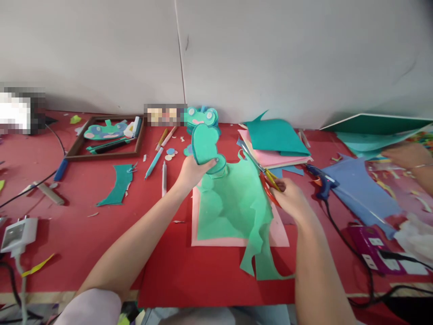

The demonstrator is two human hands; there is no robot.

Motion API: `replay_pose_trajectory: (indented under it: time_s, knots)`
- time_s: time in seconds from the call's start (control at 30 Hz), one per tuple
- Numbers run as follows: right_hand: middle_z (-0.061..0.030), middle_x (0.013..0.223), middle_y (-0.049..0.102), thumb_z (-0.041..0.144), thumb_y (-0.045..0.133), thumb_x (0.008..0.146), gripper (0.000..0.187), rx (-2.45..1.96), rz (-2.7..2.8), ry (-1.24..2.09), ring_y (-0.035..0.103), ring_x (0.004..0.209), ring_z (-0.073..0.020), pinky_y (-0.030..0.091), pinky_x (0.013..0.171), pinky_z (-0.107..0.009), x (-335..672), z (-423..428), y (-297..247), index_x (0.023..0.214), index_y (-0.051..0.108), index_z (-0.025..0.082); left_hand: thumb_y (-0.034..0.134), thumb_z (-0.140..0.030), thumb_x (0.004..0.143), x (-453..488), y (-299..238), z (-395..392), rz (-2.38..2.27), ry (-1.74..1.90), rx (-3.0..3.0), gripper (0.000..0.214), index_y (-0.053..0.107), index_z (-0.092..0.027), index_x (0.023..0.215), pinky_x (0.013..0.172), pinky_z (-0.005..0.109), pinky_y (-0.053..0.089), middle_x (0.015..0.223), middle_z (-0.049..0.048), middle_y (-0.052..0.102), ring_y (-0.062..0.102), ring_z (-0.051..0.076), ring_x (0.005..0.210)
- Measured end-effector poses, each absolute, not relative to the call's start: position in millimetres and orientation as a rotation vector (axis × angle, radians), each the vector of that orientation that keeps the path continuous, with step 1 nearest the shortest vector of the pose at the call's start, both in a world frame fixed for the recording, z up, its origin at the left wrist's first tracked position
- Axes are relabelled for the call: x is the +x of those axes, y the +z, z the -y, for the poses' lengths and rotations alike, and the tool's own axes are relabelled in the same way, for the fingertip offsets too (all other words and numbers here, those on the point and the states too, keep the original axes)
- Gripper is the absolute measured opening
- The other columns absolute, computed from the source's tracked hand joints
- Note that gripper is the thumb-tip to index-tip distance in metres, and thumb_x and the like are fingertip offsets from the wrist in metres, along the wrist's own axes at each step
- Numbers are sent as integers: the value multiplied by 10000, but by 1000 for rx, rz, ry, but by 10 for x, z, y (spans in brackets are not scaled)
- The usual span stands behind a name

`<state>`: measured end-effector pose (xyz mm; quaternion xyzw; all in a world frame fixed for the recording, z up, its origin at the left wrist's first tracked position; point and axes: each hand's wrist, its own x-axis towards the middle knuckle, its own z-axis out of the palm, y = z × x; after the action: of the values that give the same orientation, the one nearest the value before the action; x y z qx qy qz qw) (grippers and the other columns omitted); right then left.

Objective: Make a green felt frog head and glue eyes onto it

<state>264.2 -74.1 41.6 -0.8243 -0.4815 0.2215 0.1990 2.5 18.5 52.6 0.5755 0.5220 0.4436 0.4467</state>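
My left hand (192,172) pinches a green felt cutout (205,143) with a bumpy, rounded outline, its thumb on the lower part. Below it a light green felt sheet (230,221), cut ragged along its right side, lies on pink felt (281,232). A pair of scissors (261,169) with red and yellow handles is in my right hand (287,193), blades toward the upper left, over the right edge of the sheet; I cannot tell if the blades touch it. Behind the cutout stands a stack of green frog faces (202,118).
A brown tray (101,157) with a felt frog face and pens stands left. Several pens (155,158) lie beside it. Folded teal felt (277,135) sits behind the scissors. A glue gun (321,180) trails its cord on the right. Another person's hand (407,158) is at far right.
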Motion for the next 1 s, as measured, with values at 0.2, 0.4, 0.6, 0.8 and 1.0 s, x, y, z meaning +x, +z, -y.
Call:
replay_pose_trajectory:
  time_s: [0.2, 0.4, 0.6, 0.8, 1.0]
  knots:
    - [-82, 875, 648, 366, 585, 668, 321, -2389, 1359, 513, 621, 797, -234, 422, 614, -284, 2526, 731, 300, 933, 530, 194, 694, -341, 636, 60, 476, -172, -1229, 1074, 1387, 353, 654, -153, 932, 826, 374, 503, 976, 83, 686, 636, 244, 909]
    - [-83, 849, 638, 415, 551, 698, 314, -2426, 1426, 346, 620, 792, -242, 391, 580, -275, 2485, 761, 239, 926, 510, 203, 694, -332, 642, 63, 450, -184, -1232, 1084, 1404, 341, 654, -165, 936, 830, 371, 502, 978, 73, 688, 636, 240, 914]
    - [-72, 818, 635, 466, 540, 702, 366, -2495, 1368, 467, 621, 746, -245, 380, 538, -270, 2416, 755, 108, 955, 475, 210, 680, -344, 661, 93, 410, -152, -1225, 1040, 1462, 300, 663, -160, 897, 787, 348, 514, 923, 70, 699, 646, 233, 871]
    - [-89, 889, 636, 450, 505, 735, 381, -2496, 1314, 428, 617, 796, -250, 390, 563, -284, 2381, 743, 39, 1020, 461, 201, 690, -343, 646, 83, 437, -152, -1248, 1050, 1431, 308, 657, -162, 893, 782, 344, 511, 919, 65, 699, 645, 233, 866]
    - [-96, 976, 617, 431, 488, 745, 395, -2462, 1260, 287, 599, 858, -256, 394, 605, -304, 2361, 750, 24, 1064, 462, 198, 680, -336, 657, 84, 432, -156, -1232, 1051, 1441, 295, 664, -164, 896, 795, 356, 509, 920, 67, 698, 647, 236, 870]
